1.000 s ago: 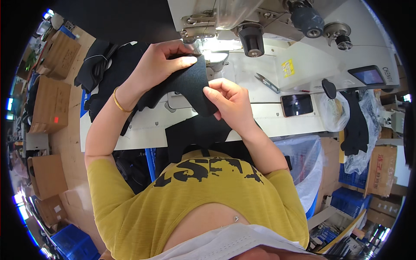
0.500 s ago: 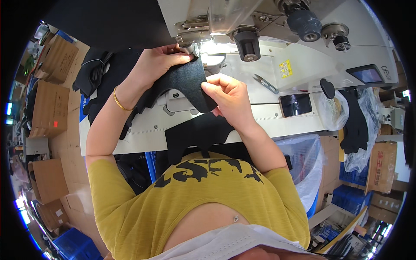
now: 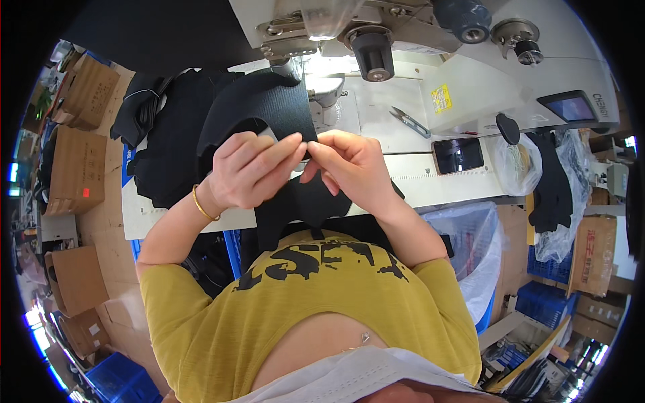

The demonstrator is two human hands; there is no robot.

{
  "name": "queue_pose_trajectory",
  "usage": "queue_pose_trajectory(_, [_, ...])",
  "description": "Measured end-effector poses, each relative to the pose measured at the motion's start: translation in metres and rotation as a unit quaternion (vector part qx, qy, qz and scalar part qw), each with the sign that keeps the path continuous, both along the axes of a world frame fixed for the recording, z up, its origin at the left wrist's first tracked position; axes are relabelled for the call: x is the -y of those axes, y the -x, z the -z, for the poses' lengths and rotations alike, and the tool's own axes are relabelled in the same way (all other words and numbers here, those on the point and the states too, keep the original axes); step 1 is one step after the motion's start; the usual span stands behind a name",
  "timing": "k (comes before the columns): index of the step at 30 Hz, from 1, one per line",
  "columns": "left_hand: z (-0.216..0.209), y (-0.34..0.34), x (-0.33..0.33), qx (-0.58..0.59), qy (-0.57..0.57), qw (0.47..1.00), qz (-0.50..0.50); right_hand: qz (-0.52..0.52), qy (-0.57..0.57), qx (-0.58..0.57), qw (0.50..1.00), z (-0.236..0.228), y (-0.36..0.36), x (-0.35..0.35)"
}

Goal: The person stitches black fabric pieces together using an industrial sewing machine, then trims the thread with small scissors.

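A black fabric piece [image 3: 285,107] runs from under the needle area of the sewing machine [image 3: 463,91] toward me, curling up on its left side. My left hand [image 3: 248,171] and my right hand [image 3: 356,168] meet at its near edge, fingertips almost touching. Both are closed in a pinch there; the left fingers partly hide the cloth. Another black cut piece [image 3: 295,208] hangs over the table's front edge, just below my hands. Left of the machine lies a heap of black fabric pieces [image 3: 168,148].
Thread snips [image 3: 411,122] and a phone [image 3: 458,155] lie on the table to the right, near a clear plastic bag [image 3: 516,168]. A bag-lined bin [image 3: 467,248] stands below the front edge. Cardboard boxes [image 3: 77,168] line the left side.
My left hand has left the needle area and come down toward me, beside my right hand. The fabric's left part now curls up. My right hand has shifted slightly.
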State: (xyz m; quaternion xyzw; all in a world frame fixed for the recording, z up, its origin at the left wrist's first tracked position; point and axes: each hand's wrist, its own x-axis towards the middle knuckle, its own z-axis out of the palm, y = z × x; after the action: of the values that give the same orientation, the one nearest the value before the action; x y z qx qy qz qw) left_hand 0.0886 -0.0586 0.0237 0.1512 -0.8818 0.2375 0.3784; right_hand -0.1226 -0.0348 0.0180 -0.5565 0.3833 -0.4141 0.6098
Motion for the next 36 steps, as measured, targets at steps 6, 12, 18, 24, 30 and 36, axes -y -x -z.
queue_pose_trajectory(6, [0.006,0.000,0.020,-0.020,-0.006,0.999,0.040,0.015,0.021,0.044,0.999,0.000,-0.005,0.013])
queue_pose_trajectory(12, [0.006,0.000,0.034,-0.029,-0.019,0.999,0.015,0.028,0.038,0.061,0.997,0.004,-0.014,0.032])
queue_pose_trajectory(18, [0.001,-0.002,0.048,-0.037,-0.016,0.999,-0.013,0.039,0.046,0.074,0.995,0.008,-0.017,0.037])
queue_pose_trajectory(24, [0.005,-0.001,0.064,-0.068,-0.017,0.997,-0.030,0.034,0.033,0.055,0.997,0.011,-0.018,0.030])
queue_pose_trajectory(30, [0.003,0.003,0.072,-0.099,-0.033,0.994,-0.028,0.015,0.039,0.070,0.997,0.012,-0.021,0.028])
queue_pose_trajectory(36, [0.003,0.004,0.071,-0.119,-0.070,0.990,-0.029,0.009,0.046,0.056,0.997,0.012,-0.025,0.026])
